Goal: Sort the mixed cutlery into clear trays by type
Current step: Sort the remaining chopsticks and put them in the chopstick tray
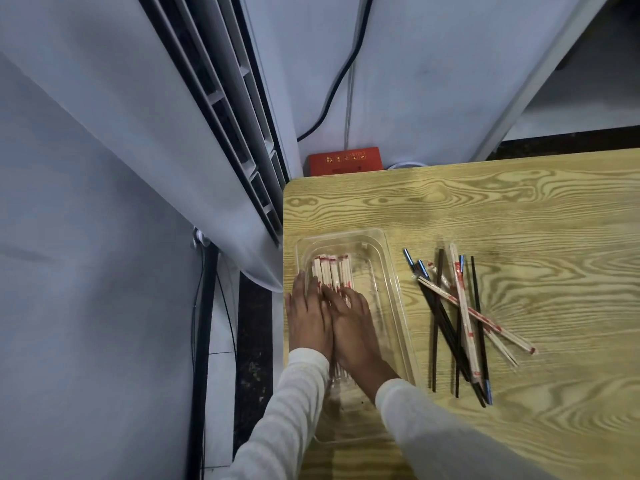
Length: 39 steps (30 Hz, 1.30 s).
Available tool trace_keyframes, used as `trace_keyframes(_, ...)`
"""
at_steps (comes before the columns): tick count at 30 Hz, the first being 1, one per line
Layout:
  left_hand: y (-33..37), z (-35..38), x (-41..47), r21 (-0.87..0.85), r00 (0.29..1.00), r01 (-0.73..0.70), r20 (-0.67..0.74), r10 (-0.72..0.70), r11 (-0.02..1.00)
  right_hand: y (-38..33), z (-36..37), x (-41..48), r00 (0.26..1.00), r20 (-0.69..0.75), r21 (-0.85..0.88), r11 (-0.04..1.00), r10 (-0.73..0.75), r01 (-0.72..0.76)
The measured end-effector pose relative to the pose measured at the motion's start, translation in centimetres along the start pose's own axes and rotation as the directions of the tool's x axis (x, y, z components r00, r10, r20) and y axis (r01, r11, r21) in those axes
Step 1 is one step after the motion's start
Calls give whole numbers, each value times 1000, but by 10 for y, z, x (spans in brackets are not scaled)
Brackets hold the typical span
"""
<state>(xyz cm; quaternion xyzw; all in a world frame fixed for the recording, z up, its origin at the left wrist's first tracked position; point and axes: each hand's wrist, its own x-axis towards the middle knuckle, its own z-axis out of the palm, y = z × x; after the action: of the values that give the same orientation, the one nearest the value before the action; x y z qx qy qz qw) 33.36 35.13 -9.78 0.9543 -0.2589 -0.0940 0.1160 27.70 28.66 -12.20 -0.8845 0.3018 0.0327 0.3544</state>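
Left hand (308, 318) and right hand (351, 323) are laid flat, touching, on wrapped chopsticks (332, 271) in clear tray (389, 271), lower centre; loose chopstick pile (457, 317) is noted to its right on tabletop (519, 220).

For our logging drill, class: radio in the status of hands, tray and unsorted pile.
Open left hand and right hand press wrapped chopsticks in clear tray. Unsorted mixed pile, black and wrapped, on table beside tray. Nothing in the way.

Wood-grain table (519, 209), white wall (433, 64)
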Motion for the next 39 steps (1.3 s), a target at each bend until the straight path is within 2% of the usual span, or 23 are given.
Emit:
trace_keyframes(3,1,-2,0,22,1000,-2,-1,2,1000,-9,-15,-8,999,32,103,995,6,-9)
trace_keyframes(6,0,-2,-1,13,1000,-7,21,7,1000,-4,-19,-10,983,-8,-55,982,-184,183)
trace_keyframes(10,4,-10,-3,-70,1000,-8,5,9,997,6,-15,-9,993,-24,-36,993,-112,111)
trace_keyframes(16,5,-10,-5,-109,1000,-14,0,14,994,2,-15,-6,986,-62,-142,979,-155,145)
trace_keyframes(21,7,-14,-7,-191,1000,0,-28,-6,982,14,-18,-4,968,-243,20,998,55,-52)
trace_keyframes(25,8,-17,-8,-219,1000,8,-23,-14,976,16,-13,-6,988,-154,-89,996,-32,19)
trace_keyframes(30,7,-16,-8,-262,999,15,-26,-23,965,18,-11,-1,976,-218,-109,993,14,-38)
trace_keyframes(39,6,-20,-8,-409,998,47,-7,-55,911,14,-11,11,982,-185,-152,988,-30,1)
